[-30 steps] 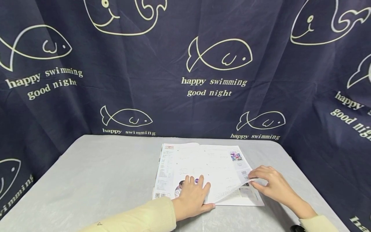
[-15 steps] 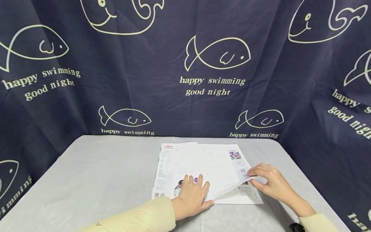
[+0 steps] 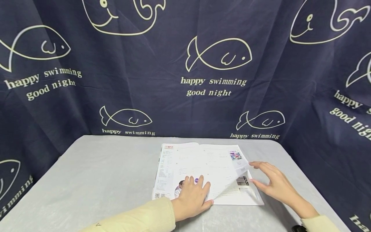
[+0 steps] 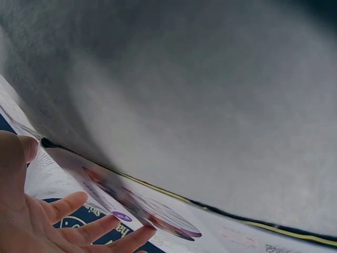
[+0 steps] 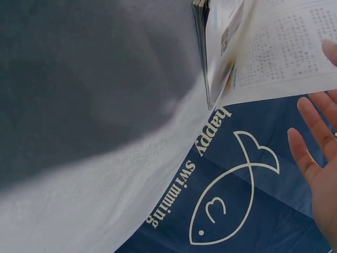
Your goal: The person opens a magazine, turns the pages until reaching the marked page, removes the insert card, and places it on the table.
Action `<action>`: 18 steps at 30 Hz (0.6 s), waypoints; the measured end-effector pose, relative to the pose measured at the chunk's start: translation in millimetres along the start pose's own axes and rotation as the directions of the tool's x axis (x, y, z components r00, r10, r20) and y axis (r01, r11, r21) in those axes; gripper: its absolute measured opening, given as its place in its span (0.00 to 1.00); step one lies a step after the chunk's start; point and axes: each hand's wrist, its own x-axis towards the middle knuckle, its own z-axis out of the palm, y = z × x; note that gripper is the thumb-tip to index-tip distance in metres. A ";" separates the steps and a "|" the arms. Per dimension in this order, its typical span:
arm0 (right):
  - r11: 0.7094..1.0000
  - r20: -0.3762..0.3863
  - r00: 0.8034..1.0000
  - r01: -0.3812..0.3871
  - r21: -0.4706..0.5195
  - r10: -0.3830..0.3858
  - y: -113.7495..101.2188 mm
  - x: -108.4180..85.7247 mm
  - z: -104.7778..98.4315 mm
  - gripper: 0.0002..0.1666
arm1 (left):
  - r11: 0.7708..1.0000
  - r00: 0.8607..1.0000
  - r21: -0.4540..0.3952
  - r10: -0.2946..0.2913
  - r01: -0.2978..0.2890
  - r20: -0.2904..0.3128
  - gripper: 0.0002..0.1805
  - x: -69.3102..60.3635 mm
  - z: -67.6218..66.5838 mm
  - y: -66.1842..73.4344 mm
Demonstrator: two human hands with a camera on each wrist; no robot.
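Observation:
An open magazine [image 3: 220, 158] lies on the table, its lower right page corner raised and curling leftward. Beneath that corner shows another page with a dark photo [image 3: 242, 182]. My left hand [image 3: 192, 198] rests on the lower middle of the magazine, fingers spread; the left wrist view shows its fingers [image 4: 100, 229] over a page with a round picture. At the right edge is my right hand [image 3: 275, 182], thumb and fingers apart, index fingertip at the raised page's edge. In the right wrist view, straight fingers [image 5: 310, 132] stand beside the lifted printed page [image 5: 284, 52].
A grey cloth-covered table [image 3: 101, 174] extends on both sides of the magazine. Behind it hangs a dark blue curtain [image 3: 162, 80] with fish drawings and lettering. A black object [image 3: 298, 228] shows at the right cuff.
My right thumb and fingers have parted from their pinch on the page corner. The corner has moved up and left, uncovering more of the page below. My left hand stays in place.

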 end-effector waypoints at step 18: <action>0.998 0.058 0.997 -0.058 0.000 0.058 0.2 -7.2 0.8 0.37 | 0.995 0.999 -0.104 0.012 -0.007 0.044 0.31 -1.5 -2.7 -1.8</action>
